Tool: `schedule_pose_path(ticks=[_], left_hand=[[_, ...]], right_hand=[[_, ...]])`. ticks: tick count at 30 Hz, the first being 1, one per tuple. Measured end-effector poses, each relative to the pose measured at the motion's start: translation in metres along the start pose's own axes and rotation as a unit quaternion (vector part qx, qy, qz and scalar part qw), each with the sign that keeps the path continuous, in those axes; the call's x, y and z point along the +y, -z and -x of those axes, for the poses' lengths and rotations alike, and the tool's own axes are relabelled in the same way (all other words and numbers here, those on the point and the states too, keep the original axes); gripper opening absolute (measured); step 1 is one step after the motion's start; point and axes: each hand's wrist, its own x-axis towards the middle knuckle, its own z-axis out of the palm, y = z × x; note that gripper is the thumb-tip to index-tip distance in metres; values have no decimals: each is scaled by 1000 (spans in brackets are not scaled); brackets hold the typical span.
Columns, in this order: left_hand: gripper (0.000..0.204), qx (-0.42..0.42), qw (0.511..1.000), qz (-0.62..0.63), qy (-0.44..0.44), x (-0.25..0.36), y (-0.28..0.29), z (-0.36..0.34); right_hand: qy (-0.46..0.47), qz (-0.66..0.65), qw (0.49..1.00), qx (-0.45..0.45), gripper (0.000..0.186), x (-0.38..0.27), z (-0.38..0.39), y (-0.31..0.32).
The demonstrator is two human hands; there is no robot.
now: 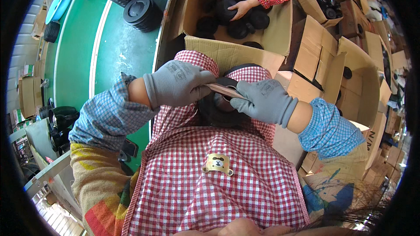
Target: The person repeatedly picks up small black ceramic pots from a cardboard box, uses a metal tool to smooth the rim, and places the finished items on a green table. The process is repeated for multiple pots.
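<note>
Both my hands wear grey knit gloves. My left hand (pixel 180 84) is closed on one end of a flat, narrow brownish strip (pixel 224 90), and my right hand (pixel 267 101) grips its other end. The strip's exact kind is unclear. It slants down slightly toward the right, over a black round part (pixel 217 116) with a raised centre in my lap. My hands and the strip cover some of that part. A red-and-white checked apron (pixel 218 183) lies under it and over my legs.
Beyond my knees stands an open cardboard box (pixel 280 26) of black round parts, where another person's hand (pixel 243 8) touches one. Stacked black discs (pixel 142 13) rest on the green table (pixel 127 57) at left. More cardboard boxes (pixel 358 87) crowd the right.
</note>
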Motion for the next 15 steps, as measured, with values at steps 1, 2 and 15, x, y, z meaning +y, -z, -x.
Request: schedule_pose_path(ticks=[1, 2, 15], left_hand=[[23, 1, 1000, 15, -4, -4, -1, -2], [23, 3, 1000, 31, -7, -8, -3, -4], [37, 26, 996, 2, 85, 12, -7, -11]], right_hand=[[-33, 6, 999, -22, 49, -5, -2, 1], [-47, -24, 999, -12, 51, -7, -2, -1], [37, -53, 989, -132, 70, 17, -20, 18]])
